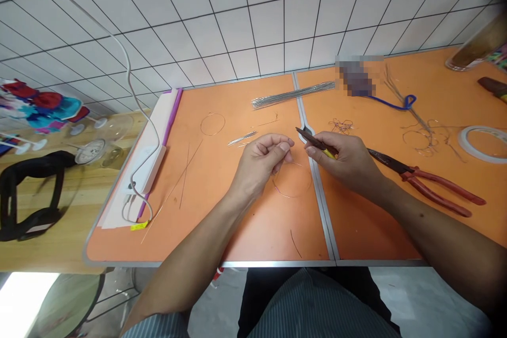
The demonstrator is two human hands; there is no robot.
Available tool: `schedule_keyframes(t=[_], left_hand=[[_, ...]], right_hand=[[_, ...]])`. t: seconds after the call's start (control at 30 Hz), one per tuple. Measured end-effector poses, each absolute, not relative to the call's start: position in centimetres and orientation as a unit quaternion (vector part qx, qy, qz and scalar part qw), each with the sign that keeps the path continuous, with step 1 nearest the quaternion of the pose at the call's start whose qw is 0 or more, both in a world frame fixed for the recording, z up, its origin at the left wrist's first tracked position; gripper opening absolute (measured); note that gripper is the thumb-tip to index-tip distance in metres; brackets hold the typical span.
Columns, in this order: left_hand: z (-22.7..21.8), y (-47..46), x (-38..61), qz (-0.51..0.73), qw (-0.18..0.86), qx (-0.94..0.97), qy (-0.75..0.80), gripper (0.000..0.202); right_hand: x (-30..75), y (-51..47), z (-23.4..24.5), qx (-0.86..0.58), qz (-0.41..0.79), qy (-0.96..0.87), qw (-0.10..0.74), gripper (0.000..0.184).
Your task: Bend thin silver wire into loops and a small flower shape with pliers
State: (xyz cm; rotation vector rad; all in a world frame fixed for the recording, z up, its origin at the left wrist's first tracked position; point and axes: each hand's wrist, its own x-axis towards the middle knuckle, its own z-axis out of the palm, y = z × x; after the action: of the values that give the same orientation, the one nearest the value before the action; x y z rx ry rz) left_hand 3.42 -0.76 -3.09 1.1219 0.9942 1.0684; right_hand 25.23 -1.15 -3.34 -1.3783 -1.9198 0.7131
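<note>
1. The person's left hand (263,161) is curled, with thumb and fingertips pinched on the top of a thin wire loop (293,196). The rest of the loop hangs down onto the orange table (222,216), just left of the metal seam (322,211).
2. The right hand (346,161) is closed around small pliers (312,140) with a yellow grip. The dark nose points toward the left fingertips but stands a little apart from the wire.
3. From where I stand this looks like the shaping stage: the loop is formed and its end is presented to the tool. I can't make out whether the plier jaws are parted.
4. Bringing tool to wire would call for a steady pinch and a short, fine approach, since the wire is springy and thin.
5. There is open room in front of both hands, down to the table's front edge (237,263). Only one stray wire offcut (295,243) lies there.
6. The space is tighter to the right, where red-handled pliers (428,182) lie just beside the right wrist and a tape roll (483,142) sits farther out.
7. Behind the hands are short cut wires (241,140), a finished wire ring (213,124), tangled scraps (341,127) and a bundle of straight wires (293,95).
</note>
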Motion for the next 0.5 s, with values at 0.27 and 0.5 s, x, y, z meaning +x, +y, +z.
schedule_keyframes(t=[0.27,0.5], left_hand=[[-3.4,-0.6,3.5,0.474,0.653,0.434,0.401,0.026],[-3.4,-0.2,3.6,0.506,0.686,0.323,0.411,0.023]], right_hand=[[24.3,-1.8,-3.8,-0.502,0.378,-0.685,0.369,0.017],[23.0,-3.3,-3.5,-0.464,0.431,-0.642,0.432,0.026]])
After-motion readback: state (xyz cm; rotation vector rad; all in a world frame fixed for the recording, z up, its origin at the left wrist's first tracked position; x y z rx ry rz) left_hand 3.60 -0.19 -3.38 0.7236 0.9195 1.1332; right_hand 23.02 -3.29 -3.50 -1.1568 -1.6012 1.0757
